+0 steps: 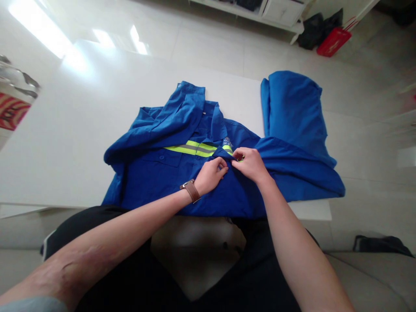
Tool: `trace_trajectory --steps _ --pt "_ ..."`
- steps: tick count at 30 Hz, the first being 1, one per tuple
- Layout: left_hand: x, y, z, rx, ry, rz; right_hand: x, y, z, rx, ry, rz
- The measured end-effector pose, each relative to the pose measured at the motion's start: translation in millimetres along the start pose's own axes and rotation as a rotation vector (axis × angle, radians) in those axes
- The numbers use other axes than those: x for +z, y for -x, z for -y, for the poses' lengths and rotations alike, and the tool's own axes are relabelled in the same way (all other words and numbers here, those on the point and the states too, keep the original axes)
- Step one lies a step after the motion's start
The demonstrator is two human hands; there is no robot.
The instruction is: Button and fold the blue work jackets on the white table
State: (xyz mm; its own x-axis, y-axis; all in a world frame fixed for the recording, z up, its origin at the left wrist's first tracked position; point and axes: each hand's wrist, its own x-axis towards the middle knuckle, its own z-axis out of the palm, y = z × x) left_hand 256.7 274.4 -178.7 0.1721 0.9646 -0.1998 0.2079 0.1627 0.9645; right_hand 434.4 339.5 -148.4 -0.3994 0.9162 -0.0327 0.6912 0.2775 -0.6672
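Observation:
A blue work jacket (152, 182) with a yellow and grey reflective stripe lies spread on the white table (65, 143). My left hand (212, 174), with a brown-strapped watch on the wrist, rests over the jacket's front just below the stripe; its fingers are curled together, and what they hold is too small to make out. Touching the front flap near the chest badge, my right hand (248, 162) pinches the blue cloth at the right end of the stripe. The two hands are close together. Both jacket sleeves lie bent out to the sides.
Folded blue cloth (294, 108) sits at the table's right side, beside the jacket. Beyond the table stand a white cabinet (282, 11), a red bag (334, 42) and black bags. A red and white bag (13, 110) is at the far left. My legs are below the table edge.

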Motion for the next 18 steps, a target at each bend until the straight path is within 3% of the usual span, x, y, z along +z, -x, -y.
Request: trace_trajectory --steps 4,10,18 --pt "-6.2 -2 -5 -0.107 0.241 0.072 -3 1 4 0.091 -0.217 0.118" --pt "-14.0 -2 -7 -0.36 0.539 0.119 0 4 2 0.217 -0.447 0.187" --pt "-11.2 -2 -9 -0.562 0.878 0.033 1 7 1 0.273 -0.539 0.202"
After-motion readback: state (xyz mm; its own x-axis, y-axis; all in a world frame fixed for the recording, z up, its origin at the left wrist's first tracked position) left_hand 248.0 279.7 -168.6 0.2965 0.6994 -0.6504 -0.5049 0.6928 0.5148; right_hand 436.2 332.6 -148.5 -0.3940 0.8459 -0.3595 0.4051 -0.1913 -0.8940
